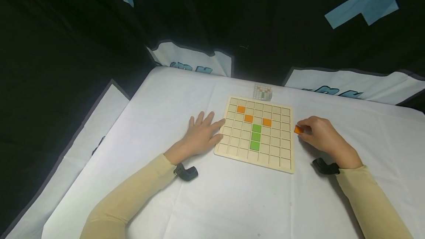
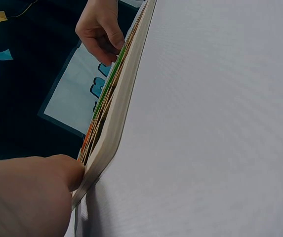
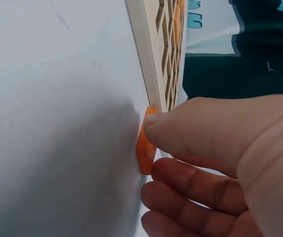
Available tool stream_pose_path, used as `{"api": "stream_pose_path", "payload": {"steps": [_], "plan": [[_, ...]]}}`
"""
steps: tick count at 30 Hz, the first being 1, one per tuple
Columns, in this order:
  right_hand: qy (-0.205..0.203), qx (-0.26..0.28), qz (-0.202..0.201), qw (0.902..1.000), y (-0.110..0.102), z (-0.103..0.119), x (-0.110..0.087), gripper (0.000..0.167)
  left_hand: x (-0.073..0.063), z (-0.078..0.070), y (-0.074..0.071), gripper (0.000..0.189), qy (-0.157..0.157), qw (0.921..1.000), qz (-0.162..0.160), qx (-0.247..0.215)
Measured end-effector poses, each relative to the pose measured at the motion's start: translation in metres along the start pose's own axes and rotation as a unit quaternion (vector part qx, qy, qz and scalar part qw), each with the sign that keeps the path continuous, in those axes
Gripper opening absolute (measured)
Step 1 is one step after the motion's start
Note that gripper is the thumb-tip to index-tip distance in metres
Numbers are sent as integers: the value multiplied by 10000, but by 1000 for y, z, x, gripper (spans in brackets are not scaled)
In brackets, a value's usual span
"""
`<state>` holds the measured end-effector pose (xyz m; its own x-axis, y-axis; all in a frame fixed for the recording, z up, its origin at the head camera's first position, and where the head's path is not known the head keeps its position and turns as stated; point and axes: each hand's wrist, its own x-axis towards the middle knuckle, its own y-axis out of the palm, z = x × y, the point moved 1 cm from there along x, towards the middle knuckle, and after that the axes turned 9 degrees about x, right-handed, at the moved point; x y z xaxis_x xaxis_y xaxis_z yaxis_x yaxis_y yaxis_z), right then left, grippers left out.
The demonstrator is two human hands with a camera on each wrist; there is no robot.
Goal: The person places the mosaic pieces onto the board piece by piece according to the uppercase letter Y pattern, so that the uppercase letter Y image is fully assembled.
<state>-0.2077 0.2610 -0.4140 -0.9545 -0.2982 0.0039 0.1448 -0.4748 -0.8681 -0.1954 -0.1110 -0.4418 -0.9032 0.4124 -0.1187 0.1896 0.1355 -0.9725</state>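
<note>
A wooden grid board (image 1: 239, 150) lies on the white cloth, divided into small square cells. Three green tiles (image 1: 256, 137) form a column in it, with three orange tiles (image 1: 248, 118) in cells above. My left hand (image 1: 200, 135) lies with fingers spread at the board's left side, fingertips touching its edge. Just off the right edge, my right hand (image 1: 317, 134) pinches one orange tile (image 3: 146, 143) between thumb and fingers. In the left wrist view the board (image 2: 116, 118) appears edge-on, with the right hand (image 2: 101, 29) beyond it.
A small printed pattern card (image 1: 263, 92) lies behind the board, showing a grid with coloured squares. White cloth (image 1: 232, 202) covers the table. Black curtains (image 1: 206, 10) with blue tape surround the far and left sides.
</note>
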Motion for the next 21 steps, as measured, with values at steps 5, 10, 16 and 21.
{"api": "stream_pose_path", "payload": {"steps": [5,10,16,21], "plan": [[70,9,31,10000,3,0,0,34,0,0,0,58,-14,10000,26,-12],[167,-12,52,9998,5,-1,1,34,0,0,0,58,-18,10000,25,6],[191,-72,61,9998,6,0,2,33,-1,0,0,58,-6,10000,12,1],[-68,-100,-26,9999,5,0,1,30,-1,0,-1,58,-15,10000,21,-9]]}}
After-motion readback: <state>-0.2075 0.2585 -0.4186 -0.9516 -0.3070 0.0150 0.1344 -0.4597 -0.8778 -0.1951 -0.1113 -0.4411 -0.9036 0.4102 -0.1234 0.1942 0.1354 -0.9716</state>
